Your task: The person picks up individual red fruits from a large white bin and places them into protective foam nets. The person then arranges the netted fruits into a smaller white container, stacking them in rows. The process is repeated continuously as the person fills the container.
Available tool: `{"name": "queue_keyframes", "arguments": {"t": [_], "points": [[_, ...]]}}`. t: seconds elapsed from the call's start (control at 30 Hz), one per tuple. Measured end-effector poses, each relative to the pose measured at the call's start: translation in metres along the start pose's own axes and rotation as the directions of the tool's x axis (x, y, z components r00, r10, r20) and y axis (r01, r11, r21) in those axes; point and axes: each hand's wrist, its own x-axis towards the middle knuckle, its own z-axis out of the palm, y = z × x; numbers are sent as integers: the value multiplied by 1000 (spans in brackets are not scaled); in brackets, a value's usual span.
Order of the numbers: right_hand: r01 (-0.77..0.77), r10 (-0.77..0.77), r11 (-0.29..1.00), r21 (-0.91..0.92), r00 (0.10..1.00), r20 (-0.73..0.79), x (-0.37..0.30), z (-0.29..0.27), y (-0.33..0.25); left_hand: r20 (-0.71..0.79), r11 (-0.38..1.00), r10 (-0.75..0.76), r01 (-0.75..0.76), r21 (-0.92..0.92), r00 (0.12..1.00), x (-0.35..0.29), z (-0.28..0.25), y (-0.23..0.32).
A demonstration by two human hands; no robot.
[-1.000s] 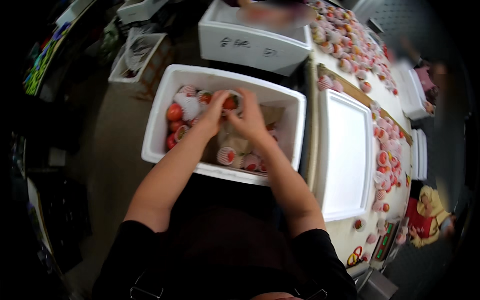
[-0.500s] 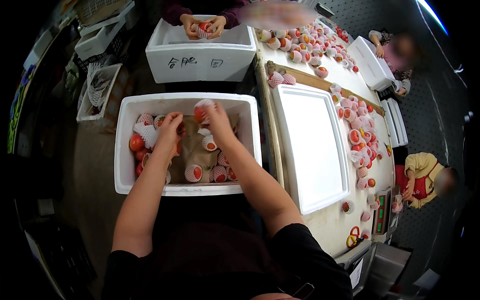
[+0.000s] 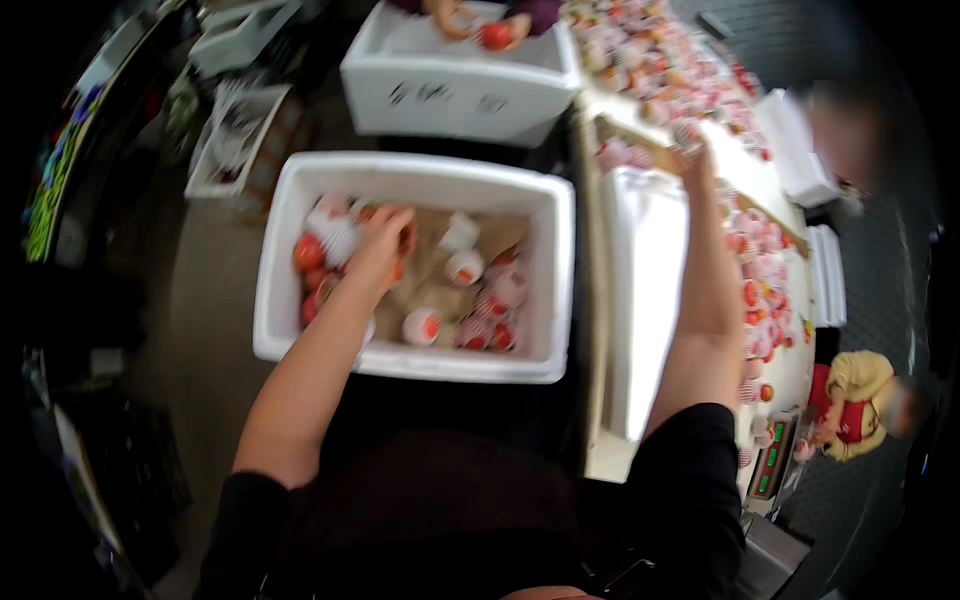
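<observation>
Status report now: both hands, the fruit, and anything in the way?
Left hand inside white foam box, by red fruit; grip unclear. Right hand over table, at netted fruit; blurred. White lid beneath right forearm, seemingly not blocking.

The box (image 3: 556, 290) is moulded in matt white foam and lined with dull brown paper (image 3: 425, 282). Smooth red fruit (image 3: 307, 253) is partly wrapped in white foam netting (image 3: 413, 328).

Both hands (image 3: 384, 240) blurred, grip unclear
</observation>
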Motion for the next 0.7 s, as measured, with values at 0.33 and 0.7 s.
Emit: {"name": "queue_keyframes", "arguments": {"t": [0.33, 0.7], "points": [[450, 516, 586, -674, 434, 739, -331, 214, 0, -216, 999, -35, 40, 17, 976, -11, -5, 6], [818, 368, -57, -572, 550, 750, -353, 194, 126, -170, 996, -84, 88, 15, 982, -11, -5, 8]]}}
